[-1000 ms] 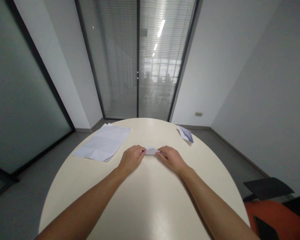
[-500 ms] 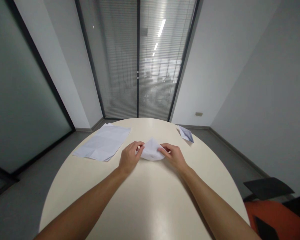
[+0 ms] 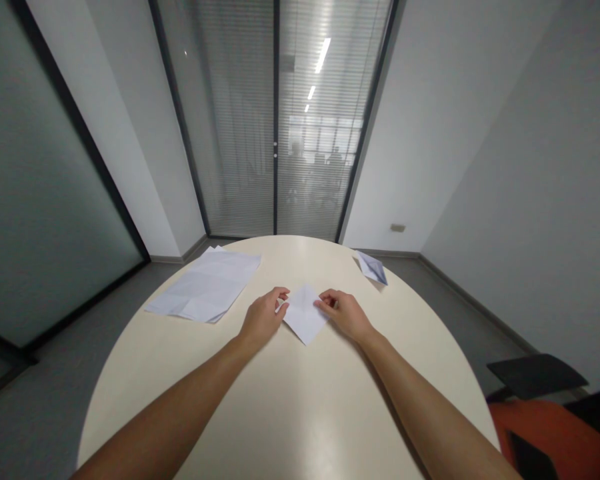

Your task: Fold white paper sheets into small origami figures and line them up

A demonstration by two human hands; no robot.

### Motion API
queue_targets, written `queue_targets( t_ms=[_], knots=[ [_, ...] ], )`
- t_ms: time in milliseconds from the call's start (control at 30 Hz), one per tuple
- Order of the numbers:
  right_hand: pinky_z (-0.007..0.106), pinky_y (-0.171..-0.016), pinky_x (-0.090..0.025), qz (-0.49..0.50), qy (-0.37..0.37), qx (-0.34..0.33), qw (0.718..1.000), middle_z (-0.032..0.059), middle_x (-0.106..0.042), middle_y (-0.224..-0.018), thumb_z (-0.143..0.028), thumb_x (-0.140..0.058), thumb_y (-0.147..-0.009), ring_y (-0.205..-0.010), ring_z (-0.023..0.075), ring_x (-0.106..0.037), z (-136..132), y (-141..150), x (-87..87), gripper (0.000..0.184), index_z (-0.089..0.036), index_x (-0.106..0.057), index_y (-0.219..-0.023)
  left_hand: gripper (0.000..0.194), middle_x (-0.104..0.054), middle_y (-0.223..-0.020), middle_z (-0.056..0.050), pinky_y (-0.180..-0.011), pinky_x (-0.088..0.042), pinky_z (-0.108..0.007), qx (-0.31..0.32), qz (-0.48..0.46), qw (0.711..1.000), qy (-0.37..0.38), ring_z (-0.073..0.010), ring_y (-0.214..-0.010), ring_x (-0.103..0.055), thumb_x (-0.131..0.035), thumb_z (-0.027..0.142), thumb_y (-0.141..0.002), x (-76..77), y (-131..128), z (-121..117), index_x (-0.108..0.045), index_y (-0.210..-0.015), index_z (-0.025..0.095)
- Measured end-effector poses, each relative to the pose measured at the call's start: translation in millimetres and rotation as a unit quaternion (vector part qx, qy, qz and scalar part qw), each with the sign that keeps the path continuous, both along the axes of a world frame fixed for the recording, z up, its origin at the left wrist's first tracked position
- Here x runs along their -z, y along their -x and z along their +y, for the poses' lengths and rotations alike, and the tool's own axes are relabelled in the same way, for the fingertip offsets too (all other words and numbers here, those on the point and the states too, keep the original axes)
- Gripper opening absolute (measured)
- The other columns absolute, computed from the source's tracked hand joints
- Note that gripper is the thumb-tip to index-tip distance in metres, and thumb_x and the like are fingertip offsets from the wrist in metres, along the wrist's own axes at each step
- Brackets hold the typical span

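A small folded sheet of white paper lies in a diamond shape in front of me, one corner pointing my way and a crease down its upper middle. At its left corner is my left hand, thumb and forefinger apart, with the thumb tip by the paper's edge. My right hand pinches the right corner between thumb and curled fingers. Its fingers cover that corner.
Several loose white sheets lie in a stack on the left of the round cream table. A folded paper piece rests near the far right edge. An orange chair stands at the lower right.
The paper has gone from a wide shape with a rounded near edge to a flat diamond with its point towards me. My left thumb and forefinger have moved apart.
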State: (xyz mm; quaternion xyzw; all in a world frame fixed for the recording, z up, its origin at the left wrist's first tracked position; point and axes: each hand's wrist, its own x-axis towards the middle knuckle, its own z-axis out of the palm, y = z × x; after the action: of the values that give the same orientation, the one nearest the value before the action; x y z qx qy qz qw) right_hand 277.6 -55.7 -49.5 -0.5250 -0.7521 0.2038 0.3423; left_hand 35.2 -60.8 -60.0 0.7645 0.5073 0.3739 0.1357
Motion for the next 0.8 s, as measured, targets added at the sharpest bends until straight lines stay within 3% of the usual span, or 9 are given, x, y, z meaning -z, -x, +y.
queue_targets(
  t_ms=[133,233,400,567,800],
  knots=[
    [0.03,-0.072,-0.047,-0.053,-0.01,-0.017,0.998,0.0069,-0.073,-0.09,-0.033,-0.061,-0.091,-0.079,0.0197,-0.064,0,-2,2.7,0.024,-0.019,-0.074,-0.104,0.035,-0.073,-0.103,-0.003,-0.082,-0.052,-0.034,-0.001,0.053,0.999,0.01,-0.0192,-0.087,-0.067,-0.061,0.011,-0.086,3.0,1,0,-0.059,-0.119,0.022],
    [0.032,-0.077,-0.049,-0.062,-0.033,-0.018,0.997,0.0079,-0.072,-0.098,-0.024,-0.063,-0.089,-0.082,0.0194,-0.063,2,-3,7.2,0.029,-0.019,-0.071,-0.116,0.032,-0.071,-0.111,-0.006,-0.092,-0.051,-0.038,0.015,0.082,0.996,-0.023,-0.0224,-0.102,-0.064,-0.059,0.007,-0.084,3.5,2,1,-0.063,-0.114,0.02],
    [0.035,-0.09,-0.048,-0.096,-0.084,-0.099,0.987,0.0069,-0.072,-0.102,-0.011,-0.057,-0.089,-0.096,0.0209,-0.063,3,-3,9.2,0.027,-0.021,-0.075,-0.106,0.033,-0.073,-0.11,-0.003,-0.098,-0.049,-0.038,0.132,0.116,0.984,-0.04,-0.0207,-0.106,-0.064,-0.051,0.001,-0.085,4.7,1,2,-0.07,-0.103,0.022],
    [0.035,-0.092,-0.049,-0.115,-0.095,-0.135,0.98,0.0051,-0.074,-0.104,-0.006,-0.054,-0.087,-0.099,0.0207,-0.063,-1,-3,5.0,0.031,-0.022,-0.075,-0.103,0.025,-0.072,-0.112,-0.005,-0.098,-0.05,-0.038,0.161,0.142,0.975,-0.054,-0.0219,-0.107,-0.064,-0.058,0.014,-0.088,-4.7,4,-8,-0.071,-0.107,0.023],
    [0.035,-0.092,-0.049,-0.15,-0.107,-0.135,0.974,0.0027,-0.077,-0.102,-0.004,-0.054,-0.086,-0.096,0.0209,-0.066,-5,1,-2.9,0.034,-0.024,-0.076,-0.102,0.029,-0.07,-0.123,-0.007,-0.104,-0.048,-0.041,0.221,0.177,0.957,-0.06,-0.0242,-0.118,-0.061,-0.07,0.035,-0.086,-14.7,17,-11,-0.071,-0.113,0.024]
  ],
)
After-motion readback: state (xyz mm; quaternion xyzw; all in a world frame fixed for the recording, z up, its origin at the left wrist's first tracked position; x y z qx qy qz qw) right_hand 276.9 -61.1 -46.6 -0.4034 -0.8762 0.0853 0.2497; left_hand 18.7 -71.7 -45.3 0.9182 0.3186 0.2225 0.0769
